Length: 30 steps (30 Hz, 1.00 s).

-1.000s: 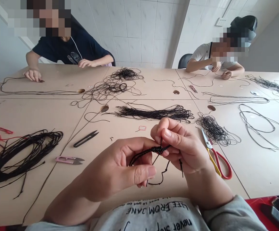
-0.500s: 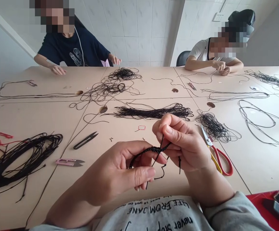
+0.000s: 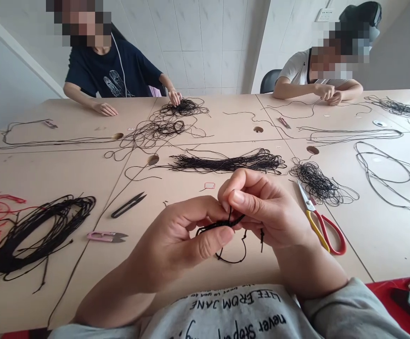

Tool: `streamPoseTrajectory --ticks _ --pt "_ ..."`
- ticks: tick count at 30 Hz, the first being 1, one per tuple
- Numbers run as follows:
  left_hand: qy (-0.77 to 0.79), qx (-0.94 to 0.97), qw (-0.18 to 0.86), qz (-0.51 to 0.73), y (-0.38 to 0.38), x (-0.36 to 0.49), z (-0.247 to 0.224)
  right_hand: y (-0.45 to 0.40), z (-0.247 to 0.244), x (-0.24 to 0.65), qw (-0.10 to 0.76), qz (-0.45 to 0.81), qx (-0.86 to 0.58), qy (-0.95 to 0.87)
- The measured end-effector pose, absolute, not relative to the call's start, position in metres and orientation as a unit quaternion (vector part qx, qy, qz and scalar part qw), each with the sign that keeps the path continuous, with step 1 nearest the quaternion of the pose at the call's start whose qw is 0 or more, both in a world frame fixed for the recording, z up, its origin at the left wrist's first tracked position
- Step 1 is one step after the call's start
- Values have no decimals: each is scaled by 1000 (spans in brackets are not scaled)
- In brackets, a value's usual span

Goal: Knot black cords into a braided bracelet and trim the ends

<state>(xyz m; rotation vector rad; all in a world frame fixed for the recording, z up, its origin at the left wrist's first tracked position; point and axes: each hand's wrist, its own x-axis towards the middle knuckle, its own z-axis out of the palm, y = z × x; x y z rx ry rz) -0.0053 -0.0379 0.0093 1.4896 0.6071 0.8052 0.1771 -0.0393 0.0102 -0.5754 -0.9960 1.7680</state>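
A braided black cord bracelet [image 3: 210, 228] is held between my two hands, low in front of my chest. My left hand [image 3: 191, 235] pinches it, thumb on the near side and fingers behind. With thumb and index finger, my right hand [image 3: 258, 202] grips a thin strand of the black cord [image 3: 230, 214] standing up from the braid. Its other fingers curl at the bracelet's right end, partly hidden. Below the hands hang a loose cord loop [image 3: 238, 260] and a knotted cord end [image 3: 262, 240].
Red-and-yellow-handled scissors [image 3: 320, 226] lie right of my hands. Pink snips [image 3: 106, 237], black snips [image 3: 129, 205] and a black cord bundle [image 3: 45, 230] lie left. Ahead is a long cord bundle [image 3: 226, 162]. Two people sit across the table, one with a hand [image 3: 175, 97] on tangled cord.
My left thumb has moved up onto the braid, and my right hand has shifted slightly left with the strand. Across the table, a person's hand has come down onto the tangled cord.
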Motion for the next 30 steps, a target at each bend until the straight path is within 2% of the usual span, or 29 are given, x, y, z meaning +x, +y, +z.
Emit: streamPoseTrajectory --ticks 8,21,30 --pt "278 742 468 390 -43 -7 8 -39 9 173 511 752 -207 -362" --pt "298 732 449 416 -42 -10 16 -37 9 177 502 756 -208 -365" --pt "330 674 493 440 -46 -6 12 -37 6 172 490 764 -208 -365"
